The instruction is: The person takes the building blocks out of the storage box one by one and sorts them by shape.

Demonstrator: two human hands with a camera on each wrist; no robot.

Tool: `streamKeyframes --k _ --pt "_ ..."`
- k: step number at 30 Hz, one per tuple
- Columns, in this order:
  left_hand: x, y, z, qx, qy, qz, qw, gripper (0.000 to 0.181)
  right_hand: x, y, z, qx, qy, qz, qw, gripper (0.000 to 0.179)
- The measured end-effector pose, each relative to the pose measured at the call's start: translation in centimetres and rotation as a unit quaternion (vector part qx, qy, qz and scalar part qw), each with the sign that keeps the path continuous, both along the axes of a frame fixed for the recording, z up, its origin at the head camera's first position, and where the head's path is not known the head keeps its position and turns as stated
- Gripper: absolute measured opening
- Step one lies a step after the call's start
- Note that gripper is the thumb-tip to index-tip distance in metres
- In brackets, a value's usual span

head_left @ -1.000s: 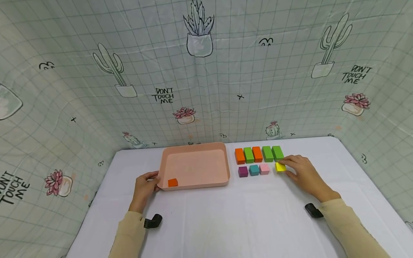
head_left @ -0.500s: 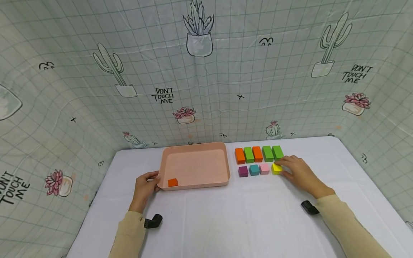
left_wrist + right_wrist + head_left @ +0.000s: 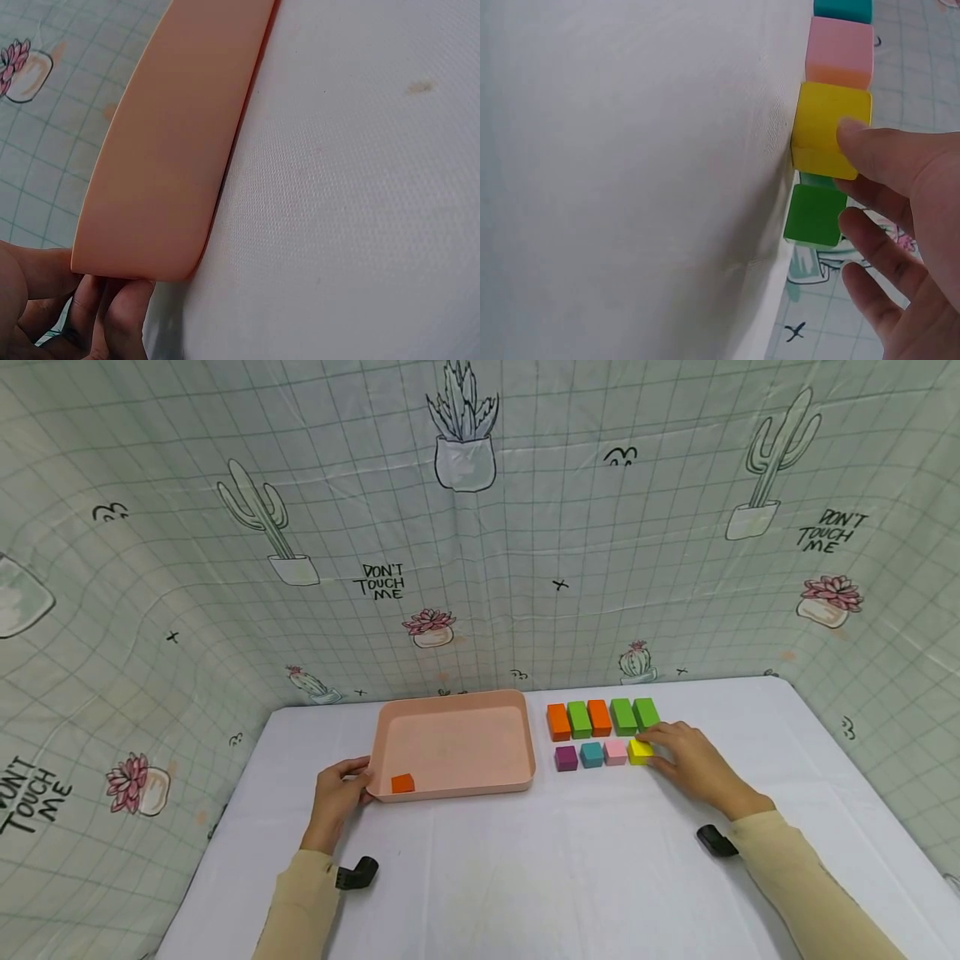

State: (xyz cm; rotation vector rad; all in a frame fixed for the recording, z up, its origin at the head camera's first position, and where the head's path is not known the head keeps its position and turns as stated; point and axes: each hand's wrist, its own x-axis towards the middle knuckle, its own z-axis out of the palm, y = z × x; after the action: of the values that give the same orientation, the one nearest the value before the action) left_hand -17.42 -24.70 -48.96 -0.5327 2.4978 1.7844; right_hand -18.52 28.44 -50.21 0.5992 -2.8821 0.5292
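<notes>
In the head view my left hand (image 3: 335, 797) grips the near left corner of a peach-coloured tray (image 3: 457, 739). The left wrist view shows the thumb at the rim and curled fingers beneath that corner. One orange block (image 3: 402, 783) lies inside the tray by its front left. Over on the right, my right hand (image 3: 693, 764) pinches a yellow block (image 3: 821, 127) at the right end of the front row. Left of it stand a pink block (image 3: 615, 752), a teal block (image 3: 592, 755) and a purple block (image 3: 566, 758).
Behind the front row stands a back row of orange blocks (image 3: 558, 722) and green blocks (image 3: 622, 717). White cloth (image 3: 510, 877) covers the table. A grid-patterned curtain (image 3: 525, 527) hangs around the back and sides.
My right hand has slid the yellow block leftward, from apart to close beside the pink block. The left hand keeps its grip on the tray, which stays in place.
</notes>
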Motion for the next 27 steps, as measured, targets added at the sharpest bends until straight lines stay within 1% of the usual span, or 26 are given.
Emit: streamKeyframes --k 7,11,15,20,24,27 --pt "0.0 0.1 0.1 -0.001 -0.007 0.003 1.0 0.035 0.5 0.2 0.3 -0.005 0.012 0.002 0.9999 0.044" --pt "0.0 0.1 0.0 -0.001 -0.006 0.003 1.0 0.035 0.9 -0.2 0.7 -0.013 0.022 0.01 0.9996 0.044" --pt "0.0 0.0 0.1 0.001 0.0 -0.003 1.0 0.035 1.1 -1.2 1.2 -0.021 0.027 0.021 0.9992 0.045" --pt "0.1 -0.2 -0.1 0.005 0.005 -0.006 1.0 0.034 1.2 -3.0 1.6 -0.03 0.044 0.05 0.9973 0.043" --pt "0.0 -0.2 -0.1 0.008 0.005 -0.005 0.9999 0.035 1.0 -4.8 1.7 -0.037 0.074 0.088 0.9927 0.041" --pt "0.0 -0.1 0.0 0.008 0.003 -0.004 1.0 0.035 0.7 -6.4 1.9 -0.04 0.088 0.116 0.9885 0.042"
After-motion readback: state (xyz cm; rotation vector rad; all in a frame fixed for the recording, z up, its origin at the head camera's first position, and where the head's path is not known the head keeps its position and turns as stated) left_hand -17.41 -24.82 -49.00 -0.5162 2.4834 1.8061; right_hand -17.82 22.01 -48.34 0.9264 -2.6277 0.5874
